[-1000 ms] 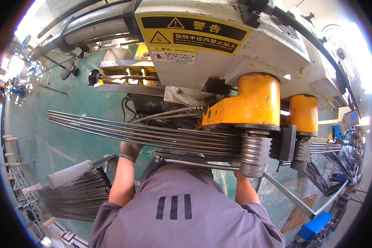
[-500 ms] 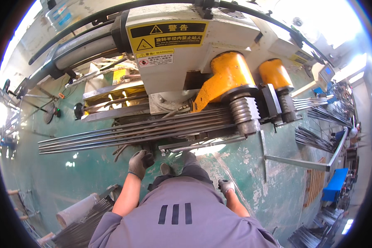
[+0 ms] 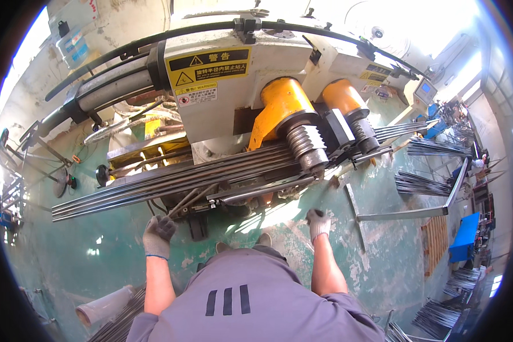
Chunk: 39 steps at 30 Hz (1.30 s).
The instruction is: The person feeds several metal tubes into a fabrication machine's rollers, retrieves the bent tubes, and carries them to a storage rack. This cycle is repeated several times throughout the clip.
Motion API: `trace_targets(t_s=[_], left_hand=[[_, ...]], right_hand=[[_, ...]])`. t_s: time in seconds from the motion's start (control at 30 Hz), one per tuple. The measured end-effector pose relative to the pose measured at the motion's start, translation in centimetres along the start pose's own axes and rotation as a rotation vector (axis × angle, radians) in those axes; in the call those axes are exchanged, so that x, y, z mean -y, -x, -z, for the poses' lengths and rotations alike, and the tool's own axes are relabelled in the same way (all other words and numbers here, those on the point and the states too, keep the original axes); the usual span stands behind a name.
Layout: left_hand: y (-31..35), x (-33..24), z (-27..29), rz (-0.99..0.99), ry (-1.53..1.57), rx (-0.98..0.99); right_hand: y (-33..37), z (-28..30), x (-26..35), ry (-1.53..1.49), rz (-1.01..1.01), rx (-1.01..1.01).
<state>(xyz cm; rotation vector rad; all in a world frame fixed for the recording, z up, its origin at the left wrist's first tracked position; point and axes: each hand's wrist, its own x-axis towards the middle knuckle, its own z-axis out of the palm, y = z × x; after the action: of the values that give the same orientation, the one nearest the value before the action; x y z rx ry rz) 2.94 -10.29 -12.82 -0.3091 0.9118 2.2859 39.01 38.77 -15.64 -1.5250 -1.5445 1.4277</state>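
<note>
My left hand [image 3: 159, 235], in a pale grey glove with dark fingertips, hangs just below the left part of the steel rods [image 3: 171, 181]. Its fingers are curled, and nothing shows in them. In a matching glove, my right hand [image 3: 318, 223] is held as a loose fist above the floor, apart from the machine; no object is visible in it. The several long rods lie side by side across the bending machine [image 3: 222, 108]. Their right part passes behind a ribbed metal roller [image 3: 306, 145] under an orange arm [image 3: 282, 105].
A second orange housing [image 3: 345, 97] stands to the right. Rod bundles [image 3: 422, 183] rest by a metal frame [image 3: 404, 215] at the right, near a blue box [image 3: 464, 236] and a wooden pallet [image 3: 434, 245]. A wrapped roll [image 3: 102, 306] lies lower left on the green floor [image 3: 119, 251].
My left hand has moved left and my right hand has risen forward toward the machine. The view has shifted, so the machine sits further left. The rods still lie across it.
</note>
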Motion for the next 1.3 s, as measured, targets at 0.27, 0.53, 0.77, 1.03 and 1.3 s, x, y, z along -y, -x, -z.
trace_targets(t_s=[0.27, 0.53, 0.77, 1.03, 1.3], left_hand=[[3.7, -3.3, -11.8, -0.162, 0.079, -0.084], [5.3, -12.1, -24.0, -0.69, -0.388, 0.21], [11.1, -14.0, -44.5, -1.058, -0.677, 0.114], [11.1, -6.8, -58.9, -1.083, -0.989, 0.248], [10.3, 0.3, -66.1, -1.033, -1.358, 0.469]], right_hand=[[-3.2, -2.4, 18.8, -0.62, 0.191, -0.08], [-7.3, -2.9, 23.5, -0.908, 0.165, 0.104], [-11.9, -3.2, 22.9, -0.922, 0.06, 0.254], [-14.4, -3.4, 24.5, -0.981, -0.003, 0.314], [-15.3, -2.6, 24.6, -0.974, 0.128, 0.417]])
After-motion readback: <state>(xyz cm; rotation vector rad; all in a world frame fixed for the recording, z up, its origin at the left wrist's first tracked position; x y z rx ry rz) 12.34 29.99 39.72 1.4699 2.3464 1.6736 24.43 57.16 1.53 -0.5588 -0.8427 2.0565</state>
